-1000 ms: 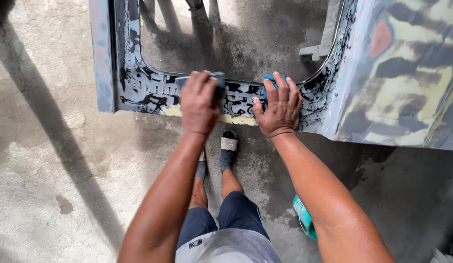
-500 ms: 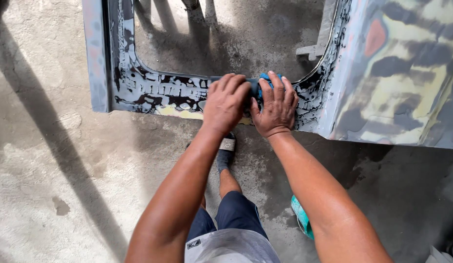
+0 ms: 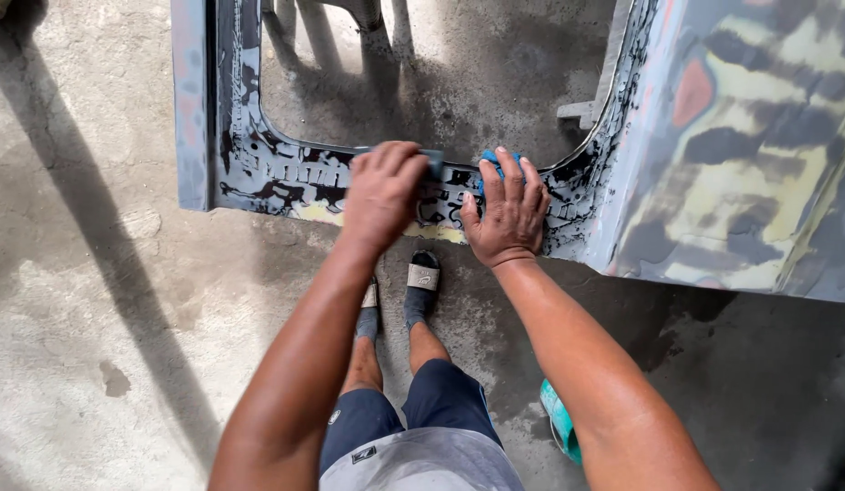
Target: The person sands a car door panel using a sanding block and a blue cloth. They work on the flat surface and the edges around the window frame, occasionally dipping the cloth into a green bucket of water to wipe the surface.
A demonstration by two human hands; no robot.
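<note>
A sanded car door panel (image 3: 713, 164), patched grey, yellow and red, lies flat in front of me with its window frame (image 3: 259, 168) on the left. My left hand (image 3: 383, 189) presses a dark sanding block (image 3: 433, 161) on the frame's lower rail. Beside it, my right hand (image 3: 506, 211) lies flat on the rail over a blue cloth or pad (image 3: 491, 162). Both hands touch the wet, dark-streaked metal.
Concrete floor (image 3: 86, 273) lies all around, wet and dark under the panel. My feet in grey sandals (image 3: 422, 277) stand just below the rail. A teal container (image 3: 560, 423) sits on the floor by my right leg. A stand's legs (image 3: 368, 18) show through the window opening.
My left hand slid right along the rail toward my right hand, then back left a little. The right hand stayed almost in place.
</note>
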